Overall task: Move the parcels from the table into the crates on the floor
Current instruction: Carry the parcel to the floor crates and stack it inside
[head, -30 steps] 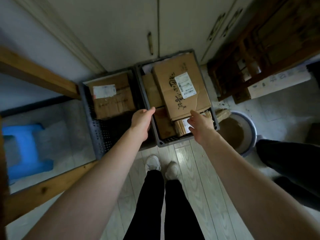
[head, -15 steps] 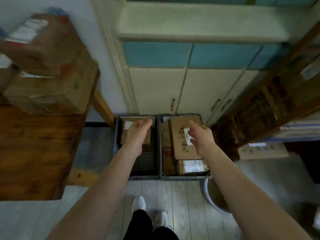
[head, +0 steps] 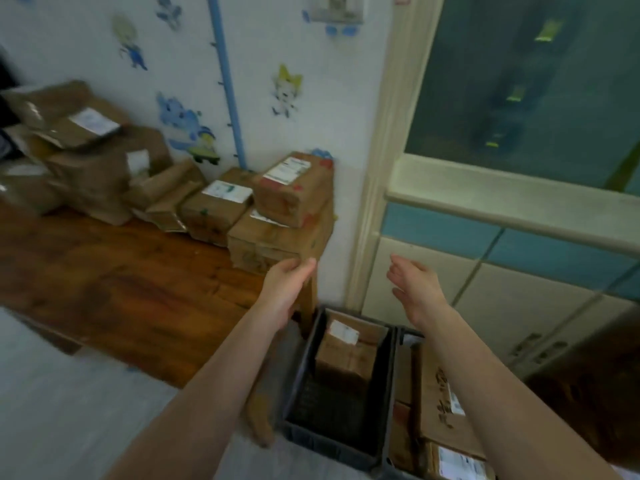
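Several brown cardboard parcels stand along the back of the wooden table (head: 114,282). At its right end a small labelled parcel (head: 294,188) sits on top of a larger box (head: 273,242). My left hand (head: 285,284) is raised just below the front of that larger box, fingers relaxed and holding nothing. My right hand (head: 414,289) hovers empty to the right, palm facing left, apart from every parcel. On the floor below, the left grey crate (head: 388,386) holds one parcel (head: 349,353). The right crate (head: 401,474) is packed with several parcels (head: 440,403).
A white wall with cartoon stickers (head: 187,126) backs the table. Cream cabinet doors (head: 512,313) and a ledge (head: 502,199) stand behind the crates. A table leg (head: 308,306) comes down right beside the left crate. Pale floor (head: 69,410) lies at lower left.
My view has swung up and left from the crates to the table. Both empty hands rose from over the crates toward the stacked parcels at the table's right end.
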{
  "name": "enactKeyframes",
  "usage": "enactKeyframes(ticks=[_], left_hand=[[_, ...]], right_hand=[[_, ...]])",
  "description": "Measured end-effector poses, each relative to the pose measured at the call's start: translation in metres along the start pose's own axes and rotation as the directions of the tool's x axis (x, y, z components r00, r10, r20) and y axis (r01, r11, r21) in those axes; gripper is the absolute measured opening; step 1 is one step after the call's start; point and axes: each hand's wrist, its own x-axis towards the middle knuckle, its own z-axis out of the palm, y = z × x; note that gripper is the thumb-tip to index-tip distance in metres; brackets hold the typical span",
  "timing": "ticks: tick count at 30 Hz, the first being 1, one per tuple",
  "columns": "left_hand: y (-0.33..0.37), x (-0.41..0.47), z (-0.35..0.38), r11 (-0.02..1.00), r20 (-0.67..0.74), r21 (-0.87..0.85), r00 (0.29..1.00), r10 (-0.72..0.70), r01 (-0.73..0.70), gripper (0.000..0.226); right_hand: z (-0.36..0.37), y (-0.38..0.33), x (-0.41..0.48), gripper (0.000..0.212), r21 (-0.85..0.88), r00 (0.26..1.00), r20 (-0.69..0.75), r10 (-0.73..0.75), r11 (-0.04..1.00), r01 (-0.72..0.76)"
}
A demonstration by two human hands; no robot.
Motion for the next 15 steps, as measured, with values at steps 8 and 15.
enactKeyframes(ticks=[8,15], left_hand=[[0.043,0.015,-0.139,0.998,0.007,0.041,0.999,0.044,-0.044,0.047],[0.060,0.060,-0.205,0.996,-0.030,0.082,0.999,0.027,-0.024,0.056]], right_hand=[[0.137,-0.013,-0.016,0.049,0.018,0.996,0.082,-0.042,0.999,0.041],[0.211,-0.006,-0.010,0.051,0.026,0.996,0.083,-0.043,0.999,0.041]])
